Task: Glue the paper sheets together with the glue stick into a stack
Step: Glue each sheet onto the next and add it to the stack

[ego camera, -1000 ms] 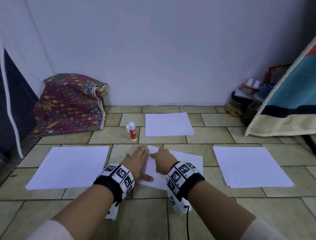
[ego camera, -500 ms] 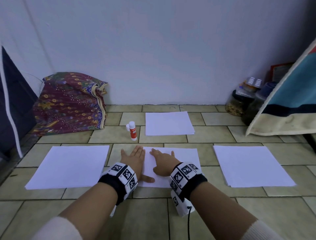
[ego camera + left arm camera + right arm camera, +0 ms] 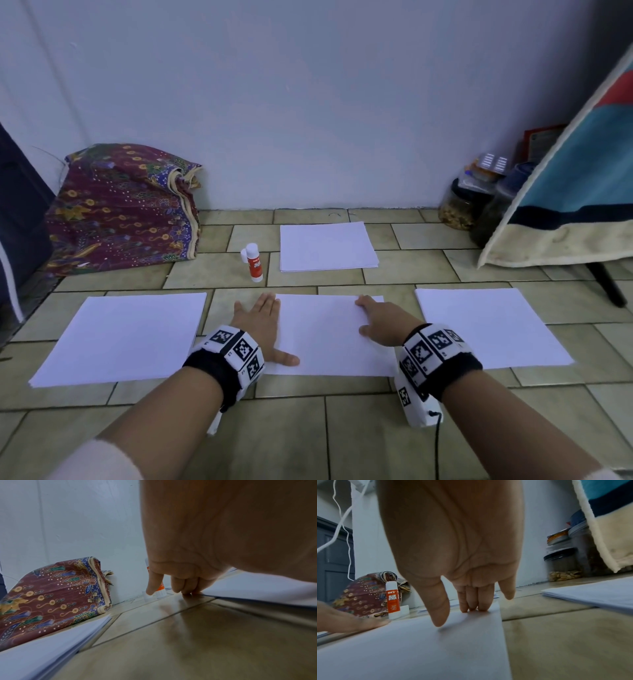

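Paper sheets lie in four lots on the tiled floor (image 3: 359,438), and the centre sheet (image 3: 329,335), nearest the person, is the one being worked. A second ago it sat skewed under two hands bunched at its middle; now it lies square to the tile lines, and the hands have slid apart to its side edges. The left hand (image 3: 257,322) lies flat and released at the left edge, fingers extended, half on the tile, thumb on the paper. The right hand (image 3: 380,323) presses with straight fingertips (image 3: 472,605) near the far right corner, grasping nothing. I take this as smoothing and squaring a sheet just laid down, so one join looks about finished.

Either side, apart from the middle one, rest the left pile (image 3: 120,339) and the right pile (image 3: 493,325), untouched since the earlier pictures. Farther off stands the glue stick (image 3: 254,263), upright with its cap (image 3: 244,255) just beside it, unmoved. Beyond that is the far pile (image 3: 327,246), then a folded patterned cloth (image 3: 123,209) and some jars (image 3: 459,209) against the wall.
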